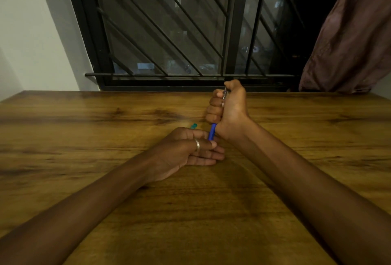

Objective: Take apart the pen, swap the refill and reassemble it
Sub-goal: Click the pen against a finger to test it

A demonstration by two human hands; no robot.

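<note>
Two hands are in my view over a wooden table [84, 180], and most of what could go wrong sits inside the right hand [229, 106]. It is closed in a full fist around the pen [212, 132], held roughly upright just above the tabletop, so that only the blue lower end sticks out below the palm and a glint of metal, probably the clip or tip, shows at the top between thumb and fingers. With that much of the barrel buried, I judge that any twist or pull could let a small inner part, a spring or the refill, drop unseen and roll away across the smooth, glossy board. The left hand [190, 150] lies low on the table, fingers narrow and nearly together, their tips just beside the blue end; I cannot tell whether they pinch it or merely touch it. A silver ring [197, 144] sits on one finger. Behind that hand a small teal piece [193, 125] peeks out, mostly hidden; it might be a cap or the spare refill, and a careless sweep could knock it off. The pen looks like hard, slick plastic, slim and round, so a loose grip may slip.
</note>
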